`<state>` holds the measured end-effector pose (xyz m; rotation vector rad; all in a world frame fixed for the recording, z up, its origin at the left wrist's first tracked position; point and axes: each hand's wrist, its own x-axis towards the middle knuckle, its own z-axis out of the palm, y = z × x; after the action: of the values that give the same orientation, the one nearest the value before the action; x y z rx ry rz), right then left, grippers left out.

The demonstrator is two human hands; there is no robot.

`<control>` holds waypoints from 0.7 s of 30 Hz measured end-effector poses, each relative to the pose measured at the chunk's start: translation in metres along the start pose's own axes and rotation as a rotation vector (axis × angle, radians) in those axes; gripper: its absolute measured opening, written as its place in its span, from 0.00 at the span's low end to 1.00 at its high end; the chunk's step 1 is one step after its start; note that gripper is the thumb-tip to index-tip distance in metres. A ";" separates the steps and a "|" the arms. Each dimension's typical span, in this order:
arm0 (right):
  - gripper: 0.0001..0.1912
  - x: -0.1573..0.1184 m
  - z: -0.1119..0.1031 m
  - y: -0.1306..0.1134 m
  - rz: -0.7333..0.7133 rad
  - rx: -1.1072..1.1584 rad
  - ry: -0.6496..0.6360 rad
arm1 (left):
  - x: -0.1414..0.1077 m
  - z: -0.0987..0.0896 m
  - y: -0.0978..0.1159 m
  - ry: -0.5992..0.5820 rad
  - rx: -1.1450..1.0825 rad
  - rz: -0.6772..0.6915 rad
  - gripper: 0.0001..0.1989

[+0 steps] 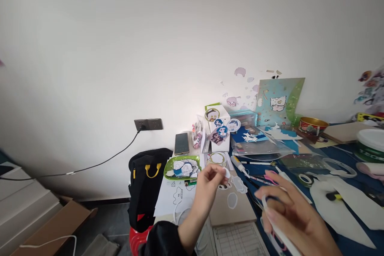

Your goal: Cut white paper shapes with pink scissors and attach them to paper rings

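Note:
My left hand [207,186] is closed in a pinch on a small white paper cutout [227,173], above a beige board [217,210]. A pale oval cutout [232,200] lies on that board, with other white-edged cutouts [239,184] behind it. To the right, my right hand [295,208] curls around a slender white strip-like thing [280,230]; its exact kind does not show. Just under the right hand are scissor-like loops [278,241], partly hidden. A glue pen [239,165] with a yellow-and-white body lies beyond both hands.
A green tray [167,172] of paper cutouts stands left, with a phone [181,144] behind. A sticker-covered white box [224,144] is by the wall. Right are a tape roll [305,180], white paper pieces [324,204] and a gold-rimmed tin [313,127]. A black backpack [144,196] is beside the table.

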<state>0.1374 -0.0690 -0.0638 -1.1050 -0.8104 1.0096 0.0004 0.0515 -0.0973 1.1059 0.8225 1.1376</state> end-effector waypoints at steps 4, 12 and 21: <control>0.29 0.031 0.020 -0.035 -0.149 -0.097 -0.167 | 0.008 0.013 0.043 -0.011 -0.058 0.092 0.11; 0.27 0.070 0.052 -0.044 -0.290 -0.159 -0.398 | 0.006 0.007 0.074 -0.015 -0.090 0.105 0.08; 0.28 0.084 0.039 -0.031 -0.407 -0.248 -0.505 | 0.003 0.004 0.085 -0.100 0.005 -0.023 0.07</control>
<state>0.1381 0.0186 -0.0207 -0.8424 -1.5346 0.8608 -0.0183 0.0565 -0.0143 1.1457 0.7589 1.0536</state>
